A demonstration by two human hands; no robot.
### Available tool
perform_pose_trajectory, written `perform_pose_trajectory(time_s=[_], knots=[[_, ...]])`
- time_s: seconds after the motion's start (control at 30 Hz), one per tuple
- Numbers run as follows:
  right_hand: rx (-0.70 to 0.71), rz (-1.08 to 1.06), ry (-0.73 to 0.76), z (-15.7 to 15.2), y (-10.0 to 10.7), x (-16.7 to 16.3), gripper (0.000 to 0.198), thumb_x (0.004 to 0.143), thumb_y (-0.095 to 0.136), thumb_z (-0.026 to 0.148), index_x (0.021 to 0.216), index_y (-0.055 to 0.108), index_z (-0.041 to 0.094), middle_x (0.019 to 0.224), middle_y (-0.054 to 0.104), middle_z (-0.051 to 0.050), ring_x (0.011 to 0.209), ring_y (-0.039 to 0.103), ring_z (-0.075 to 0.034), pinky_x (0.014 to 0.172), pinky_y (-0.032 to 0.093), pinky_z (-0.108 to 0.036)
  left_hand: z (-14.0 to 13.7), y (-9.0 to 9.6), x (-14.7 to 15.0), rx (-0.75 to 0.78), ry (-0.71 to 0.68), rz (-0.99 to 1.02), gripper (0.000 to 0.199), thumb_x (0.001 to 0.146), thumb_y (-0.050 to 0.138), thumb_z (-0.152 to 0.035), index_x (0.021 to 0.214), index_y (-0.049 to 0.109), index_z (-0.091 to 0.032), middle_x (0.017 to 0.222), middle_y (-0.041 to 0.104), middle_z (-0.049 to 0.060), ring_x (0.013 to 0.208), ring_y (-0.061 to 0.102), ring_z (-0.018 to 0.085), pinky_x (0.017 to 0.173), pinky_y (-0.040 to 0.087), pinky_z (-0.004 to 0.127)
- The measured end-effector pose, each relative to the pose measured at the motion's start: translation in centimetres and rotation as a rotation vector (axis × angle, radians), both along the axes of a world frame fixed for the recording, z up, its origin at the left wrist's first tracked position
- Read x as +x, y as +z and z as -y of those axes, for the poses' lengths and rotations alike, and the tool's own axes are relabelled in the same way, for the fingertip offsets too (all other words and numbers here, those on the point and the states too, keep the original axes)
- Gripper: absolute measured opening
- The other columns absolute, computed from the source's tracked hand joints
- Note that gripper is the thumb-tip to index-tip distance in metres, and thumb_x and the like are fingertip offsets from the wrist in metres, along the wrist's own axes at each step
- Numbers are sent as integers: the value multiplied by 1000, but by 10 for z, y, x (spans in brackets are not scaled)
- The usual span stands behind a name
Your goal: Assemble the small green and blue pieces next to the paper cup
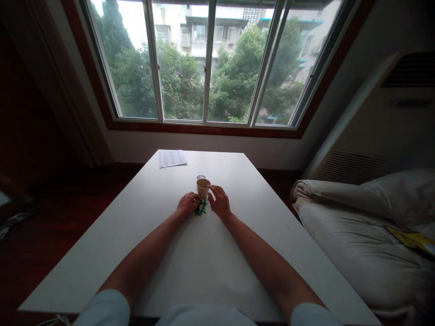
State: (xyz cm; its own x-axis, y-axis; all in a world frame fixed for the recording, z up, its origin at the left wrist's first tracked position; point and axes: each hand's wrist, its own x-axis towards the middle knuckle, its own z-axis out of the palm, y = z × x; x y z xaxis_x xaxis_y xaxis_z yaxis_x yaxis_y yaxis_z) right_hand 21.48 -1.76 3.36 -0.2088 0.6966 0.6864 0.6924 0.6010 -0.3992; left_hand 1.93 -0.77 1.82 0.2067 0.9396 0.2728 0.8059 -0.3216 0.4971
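Legible text, labels, brands, numbers or signs: none.
Item 1: thin, loose stack of white rectangular paper sheets (173,158), lying at the far left corner of the white, flat-topped table (200,267); top sheet bears rows of fine grey print, too small to read.
Item 2: flat yellow-and-dark piece (410,240), material uncertain, lying on the cream padded sofa (340,231) at right; surface too dim to read.
Item 3: pale upright cabinet with dark slatted grilles (370,122); small dark strip under the upper grille, unreadable in shadow.
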Motion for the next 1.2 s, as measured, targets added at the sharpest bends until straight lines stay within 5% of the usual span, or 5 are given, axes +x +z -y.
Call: perform_pose_trajectory(time_s=[0.4, 0.8, 1.2], knots=[[110, 27, 29, -7, -6, 0, 41, 100, 44, 25, 139, 57, 24, 133, 61, -10, 125, 55, -25, 108, 48, -44, -5, -7, -2, 34, -20, 12, 23, 90, 56, -28, 102, 76, -25, 99, 70, 4, 93, 63, 17, 82, 45, 26], [55, 80, 28, -10, -8, 1, 46, 99, 45, 25, 145, 51, 22, 145, 53, -10, 136, 46, -24, 114, 43, -45, -6, -7, -2, 55, -19, 1, 23, 90, 57, -26, 101, 77, -25, 98, 70, 4, 94, 64, 18, 83, 46, 27], [60, 80, -67, -3, -1, 1, 38, 99, 46, 28, 135, 56, 22, 135, 55, -12, 125, 51, -26, 103, 48, -41, -6, -9, -2, 47, -20, 11, 23, 90, 56, -28, 101, 76, -25, 98, 69, 4, 90, 64, 17, 79, 46, 27]])
